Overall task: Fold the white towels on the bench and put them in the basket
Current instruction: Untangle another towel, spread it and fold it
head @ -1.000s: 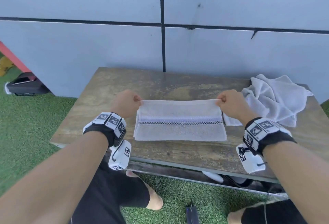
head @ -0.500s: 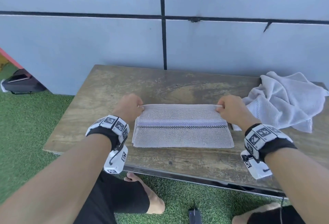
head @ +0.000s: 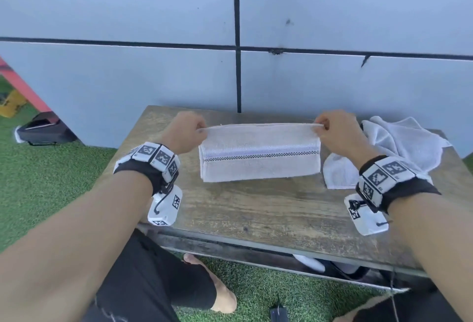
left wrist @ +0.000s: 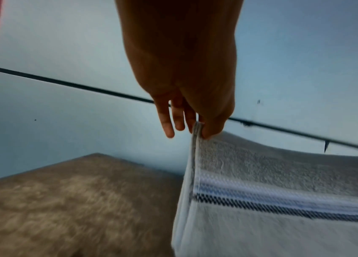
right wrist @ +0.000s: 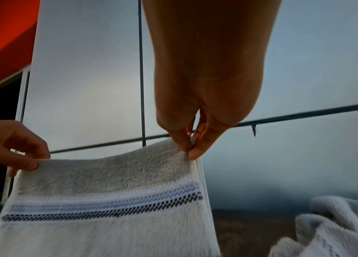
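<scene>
A folded white towel (head: 259,154) with a blue and black checked stripe hangs stretched between my two hands above the wooden bench (head: 256,206). My left hand (head: 189,132) pinches its upper left corner, thumb against forefinger (left wrist: 198,129). The upper right corner is pinched by my right hand (head: 332,129), as the right wrist view (right wrist: 189,147) shows. The towel (right wrist: 107,200) droops slightly in the middle, and its lower edge is near the bench top. A second white towel (head: 399,147) lies crumpled on the bench at the right. No basket is in view.
A grey panelled wall (head: 230,65) stands right behind the bench. Green artificial grass (head: 38,180) surrounds it, and a dark case (head: 43,130) lies on the grass at the left. My knees are in front of the bench edge, with white things under it.
Both hands have lifted the towel's far edge up off the bench, so the towel now hangs stretched between them instead of lying flat. The crumpled towel has not moved.
</scene>
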Demonstrator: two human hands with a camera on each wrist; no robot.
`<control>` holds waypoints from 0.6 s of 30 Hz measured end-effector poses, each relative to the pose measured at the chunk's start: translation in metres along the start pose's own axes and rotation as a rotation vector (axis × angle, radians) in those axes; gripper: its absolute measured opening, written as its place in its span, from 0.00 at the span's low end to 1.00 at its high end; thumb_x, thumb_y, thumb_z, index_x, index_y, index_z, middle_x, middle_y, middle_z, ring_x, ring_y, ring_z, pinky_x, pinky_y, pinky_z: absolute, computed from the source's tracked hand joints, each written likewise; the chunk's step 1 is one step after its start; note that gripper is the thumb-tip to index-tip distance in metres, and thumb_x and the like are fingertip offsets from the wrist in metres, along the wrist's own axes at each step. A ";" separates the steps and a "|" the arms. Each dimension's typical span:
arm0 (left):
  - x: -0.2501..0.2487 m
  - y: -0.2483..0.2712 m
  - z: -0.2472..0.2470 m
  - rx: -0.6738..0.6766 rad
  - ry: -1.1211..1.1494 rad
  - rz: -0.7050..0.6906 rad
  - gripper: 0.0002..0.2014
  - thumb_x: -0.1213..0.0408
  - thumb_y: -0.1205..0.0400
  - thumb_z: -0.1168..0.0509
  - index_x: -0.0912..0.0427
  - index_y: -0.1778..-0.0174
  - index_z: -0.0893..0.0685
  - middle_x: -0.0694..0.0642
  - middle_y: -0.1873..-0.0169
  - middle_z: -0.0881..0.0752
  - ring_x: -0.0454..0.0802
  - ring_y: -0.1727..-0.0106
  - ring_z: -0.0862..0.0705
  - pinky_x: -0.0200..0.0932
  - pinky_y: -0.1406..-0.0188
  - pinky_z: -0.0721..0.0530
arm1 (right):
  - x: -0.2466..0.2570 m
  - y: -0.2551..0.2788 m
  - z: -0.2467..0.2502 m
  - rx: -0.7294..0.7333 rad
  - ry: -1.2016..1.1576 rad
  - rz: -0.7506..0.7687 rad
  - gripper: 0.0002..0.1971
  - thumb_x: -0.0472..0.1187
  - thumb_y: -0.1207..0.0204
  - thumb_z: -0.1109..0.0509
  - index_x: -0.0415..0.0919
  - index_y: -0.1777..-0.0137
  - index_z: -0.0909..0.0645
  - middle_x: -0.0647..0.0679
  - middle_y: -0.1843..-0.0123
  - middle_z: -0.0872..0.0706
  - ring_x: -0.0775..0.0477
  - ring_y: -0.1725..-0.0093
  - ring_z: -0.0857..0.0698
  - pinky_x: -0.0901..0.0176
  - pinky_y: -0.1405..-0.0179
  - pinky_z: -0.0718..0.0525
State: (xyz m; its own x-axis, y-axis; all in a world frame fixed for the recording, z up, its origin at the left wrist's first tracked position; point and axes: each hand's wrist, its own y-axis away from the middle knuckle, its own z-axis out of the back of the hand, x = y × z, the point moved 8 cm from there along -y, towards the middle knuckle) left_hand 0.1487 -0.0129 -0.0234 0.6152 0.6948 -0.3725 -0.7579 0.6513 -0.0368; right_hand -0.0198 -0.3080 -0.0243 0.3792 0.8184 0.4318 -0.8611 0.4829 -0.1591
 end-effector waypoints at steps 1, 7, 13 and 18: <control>-0.002 0.002 0.013 -0.068 0.018 -0.007 0.06 0.66 0.19 0.34 0.61 0.58 0.12 0.55 0.61 0.16 0.53 0.62 0.19 0.44 0.62 0.24 | 0.004 -0.001 0.014 -0.059 -0.027 0.020 0.06 0.31 0.24 0.30 0.34 0.52 0.12 0.39 0.54 0.11 0.38 0.48 0.15 0.64 0.52 0.31; -0.014 0.046 0.046 -0.350 0.036 -0.235 0.05 0.70 0.25 0.25 0.63 0.55 0.11 0.59 0.57 0.16 0.49 0.59 0.23 0.44 0.53 0.23 | 0.006 0.044 0.048 -0.271 -0.199 0.076 0.08 0.31 0.26 0.31 0.41 0.50 0.15 0.47 0.51 0.21 0.45 0.55 0.19 0.64 0.47 0.26; 0.031 0.093 -0.058 0.182 0.028 0.078 0.15 0.53 0.24 0.26 0.52 0.44 0.16 0.50 0.46 0.15 0.51 0.46 0.18 0.54 0.42 0.17 | -0.049 0.111 -0.051 0.371 -0.109 -0.159 0.11 0.38 0.26 0.25 0.50 0.47 0.19 0.48 0.45 0.15 0.49 0.53 0.15 0.59 0.60 0.22; 0.052 0.109 -0.099 0.162 0.057 0.308 0.17 0.51 0.18 0.31 0.52 0.68 0.27 0.49 0.73 0.27 0.47 0.74 0.28 0.40 0.69 0.27 | -0.064 0.134 -0.077 0.277 -0.119 -0.298 0.09 0.46 0.19 0.31 0.40 0.47 0.19 0.45 0.50 0.14 0.44 0.49 0.17 0.52 0.51 0.21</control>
State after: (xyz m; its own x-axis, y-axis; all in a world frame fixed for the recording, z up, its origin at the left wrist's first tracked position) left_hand 0.0760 0.0640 -0.1384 0.3469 0.8510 -0.3942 -0.8587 0.4573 0.2315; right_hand -0.1335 -0.2712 -0.1414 0.5976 0.6059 0.5251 -0.7843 0.5778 0.2259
